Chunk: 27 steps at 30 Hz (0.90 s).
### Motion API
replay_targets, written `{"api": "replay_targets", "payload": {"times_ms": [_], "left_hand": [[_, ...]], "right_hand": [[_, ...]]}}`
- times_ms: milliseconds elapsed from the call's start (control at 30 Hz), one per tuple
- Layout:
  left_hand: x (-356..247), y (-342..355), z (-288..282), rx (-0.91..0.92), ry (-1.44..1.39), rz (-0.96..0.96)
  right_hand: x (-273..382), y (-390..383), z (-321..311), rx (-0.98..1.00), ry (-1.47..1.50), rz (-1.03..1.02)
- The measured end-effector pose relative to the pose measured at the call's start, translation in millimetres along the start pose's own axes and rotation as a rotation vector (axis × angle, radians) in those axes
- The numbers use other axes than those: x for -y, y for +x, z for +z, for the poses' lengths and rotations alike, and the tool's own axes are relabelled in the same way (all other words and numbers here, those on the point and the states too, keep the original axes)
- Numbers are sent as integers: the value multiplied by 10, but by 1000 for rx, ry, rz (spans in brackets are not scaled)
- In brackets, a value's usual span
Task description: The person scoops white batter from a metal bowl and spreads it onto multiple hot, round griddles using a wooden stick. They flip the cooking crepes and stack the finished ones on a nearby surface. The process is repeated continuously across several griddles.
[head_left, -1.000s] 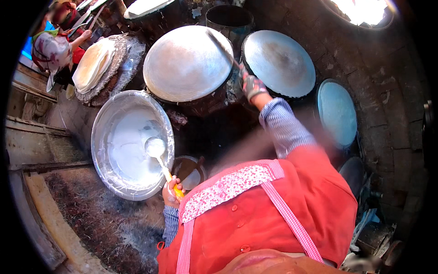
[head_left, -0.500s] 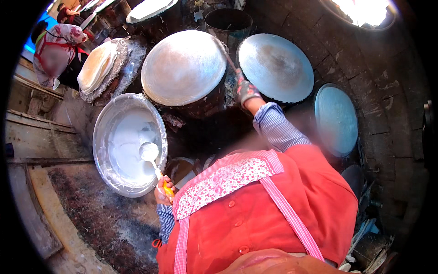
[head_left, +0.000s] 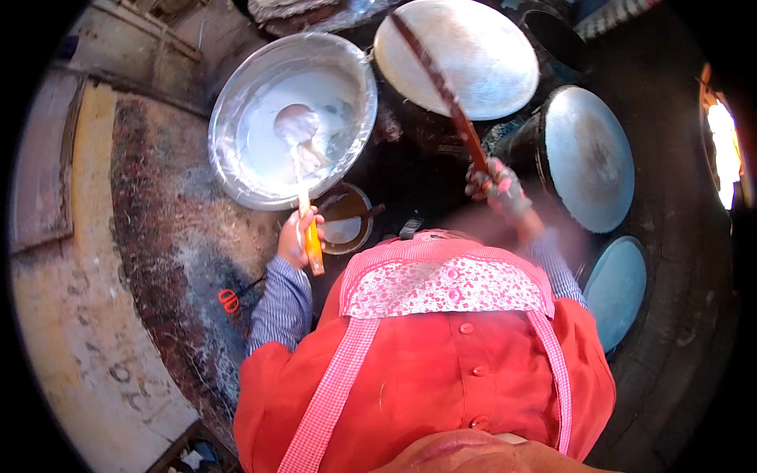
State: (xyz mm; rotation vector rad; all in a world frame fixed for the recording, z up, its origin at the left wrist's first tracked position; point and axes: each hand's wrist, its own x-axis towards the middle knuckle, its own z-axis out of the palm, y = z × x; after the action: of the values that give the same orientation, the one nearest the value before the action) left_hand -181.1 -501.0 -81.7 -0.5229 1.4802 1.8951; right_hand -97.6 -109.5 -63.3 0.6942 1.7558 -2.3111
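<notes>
Batter risk first: left hand [head_left: 296,236] is clenched on the orange handle of a ladle [head_left: 296,126], its bowl sitting in white batter inside the metal basin [head_left: 229,118] — tilt it and batter likely drips onto the small pot [head_left: 344,229] below. Right hand [head_left: 497,185], gloved, grips a long dark stick [head_left: 441,91] across the domed griddle [head_left: 489,55]; likely hot. No packages, labels or signs visible.

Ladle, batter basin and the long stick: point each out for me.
ladle [head_left: 296,126], head view, on its bowl over the batter.
batter basin [head_left: 229,118], head view, on its bare left inner wall.
long stick [head_left: 441,91], head view, mid-shaft across the round griddle.
</notes>
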Motion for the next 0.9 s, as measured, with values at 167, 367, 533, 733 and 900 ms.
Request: {"api": "replay_targets", "payload": {"times_ms": [167,367,533,733,900], "left_hand": [[-140,290,-300,-127,313,-91],[-174,402,-312,-104,490,-122],[-164,351,-239,-176,545,-120],[-67,247,-491,-380,1337,384],[-533,297,-565,-523,1628,371]], "right_hand": [[-440,71,-231,367,-556,283],[-1104,470,359,696,-1354,276],[-2181,1197,1097,594,-987,317],[-1673,1204,1188,848,-1713,-104],[-723,496,547,324,-1585,-58]]}}
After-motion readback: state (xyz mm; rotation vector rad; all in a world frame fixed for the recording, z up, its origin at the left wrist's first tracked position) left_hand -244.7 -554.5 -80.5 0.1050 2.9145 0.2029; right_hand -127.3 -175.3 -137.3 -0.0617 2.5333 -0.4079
